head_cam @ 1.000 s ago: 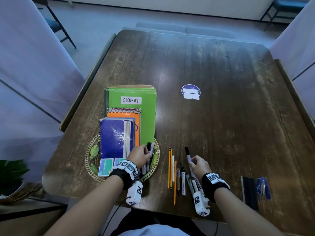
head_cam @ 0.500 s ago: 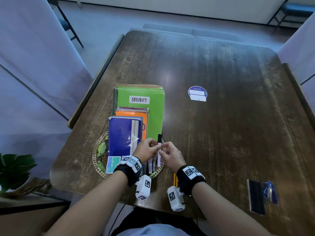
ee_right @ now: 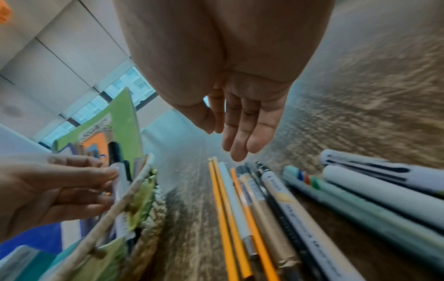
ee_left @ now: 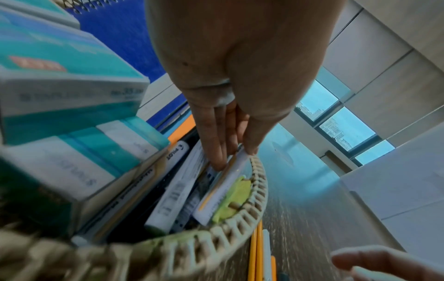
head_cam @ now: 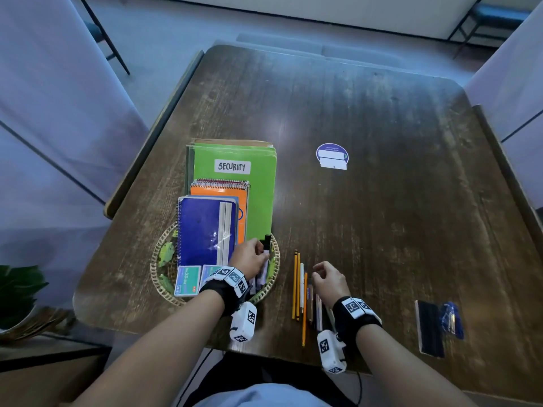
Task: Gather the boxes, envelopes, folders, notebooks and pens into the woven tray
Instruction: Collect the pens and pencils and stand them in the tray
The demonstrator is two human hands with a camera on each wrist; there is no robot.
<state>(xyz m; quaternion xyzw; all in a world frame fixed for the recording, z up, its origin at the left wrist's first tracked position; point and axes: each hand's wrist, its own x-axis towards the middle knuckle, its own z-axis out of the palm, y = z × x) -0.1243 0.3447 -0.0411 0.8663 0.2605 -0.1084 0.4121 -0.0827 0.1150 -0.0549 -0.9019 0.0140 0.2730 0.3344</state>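
The woven tray (head_cam: 155, 277) sits at the table's near left and holds a green folder (head_cam: 258, 201), an orange notebook (head_cam: 241, 207), a blue notebook (head_cam: 199, 227) and teal boxes (head_cam: 188, 280). Several pens lie along its right side. My left hand (head_cam: 258, 254) pinches a white marker with a black cap (head_cam: 266, 245) just inside the tray's right rim (ee_left: 257, 190). My right hand (head_cam: 320, 274) hovers open and empty over a row of pens and pencils (head_cam: 302, 292) on the table, its fingers (ee_right: 238, 150) relaxed above their far tips.
A round purple sticker (head_cam: 332, 155) lies mid-table. A black block (head_cam: 429, 327) and a blue packet (head_cam: 452, 318) lie near the front right edge. A plant (head_cam: 17, 289) stands off the table at left. The table edge runs just under my wrists.
My right hand lifted a marker from the row, passed it to my left hand at the tray, and has moved back over the row empty. My left hand now holds the marker.
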